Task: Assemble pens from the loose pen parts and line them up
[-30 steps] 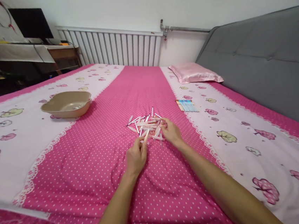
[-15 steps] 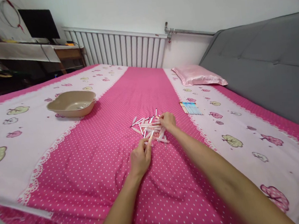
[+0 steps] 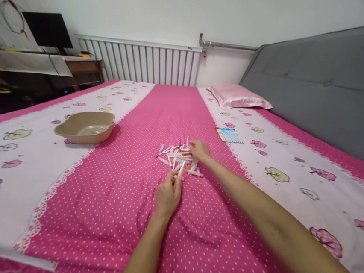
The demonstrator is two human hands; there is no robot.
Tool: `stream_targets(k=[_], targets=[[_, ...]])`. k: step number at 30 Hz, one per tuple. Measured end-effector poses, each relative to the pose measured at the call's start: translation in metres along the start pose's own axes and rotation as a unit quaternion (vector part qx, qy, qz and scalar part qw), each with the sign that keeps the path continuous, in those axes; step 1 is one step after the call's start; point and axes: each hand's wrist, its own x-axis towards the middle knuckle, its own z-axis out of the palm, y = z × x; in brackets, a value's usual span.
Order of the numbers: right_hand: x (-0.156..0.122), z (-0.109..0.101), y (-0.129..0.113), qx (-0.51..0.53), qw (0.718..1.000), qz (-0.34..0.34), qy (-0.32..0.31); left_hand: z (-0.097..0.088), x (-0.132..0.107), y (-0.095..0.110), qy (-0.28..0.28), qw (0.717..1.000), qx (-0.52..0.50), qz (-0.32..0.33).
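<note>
- Left hand: thumb and fingers closed on a pale stick, held at a slant, tip pointing away from the wearer, at the near edge of the pile.
- Right hand: at the right edge of the pile, fingers bent down toward it; fingertips poorly visible, so whether they grip a piece cannot be told.
- Loose pile: white and pale pink slender pieces, several dark-tipped, lying crosswise on the pink dotted band of the bedsheet.
- Row of blue sticks: laid side by side, right of the pile and apart from it; paler pieces at its left end.
- Beige basin: on the sheet, left of and beyond the pile; small items inside, too indistinct to identify.
- Pink pillow: beyond the row, beside the grey headboard.
</note>
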Motion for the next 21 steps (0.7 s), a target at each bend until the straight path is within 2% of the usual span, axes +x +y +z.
stream_targets(k=[5, 9, 16, 21], targets=[[0.003, 0.019, -0.012, -0.026, 0.998, -0.041, -0.033, 0.001, -0.001, -0.001, -0.001, 1.000, -0.003, 0.001], [-0.006, 0.017, -0.018, -0.022, 0.997, -0.060, -0.034, 0.002, -0.001, -0.003, 0.006, 1.000, -0.002, 0.009], [-0.025, -0.022, -0.023, 0.086, 0.995, -0.036, 0.021, 0.001, 0.001, -0.003, 0.006, 1.000, -0.021, 0.001], [-0.061, -0.052, -0.017, 0.235, 0.972, -0.029, 0.006, 0.000, 0.001, -0.003, 0.011, 1.000, -0.024, -0.002]])
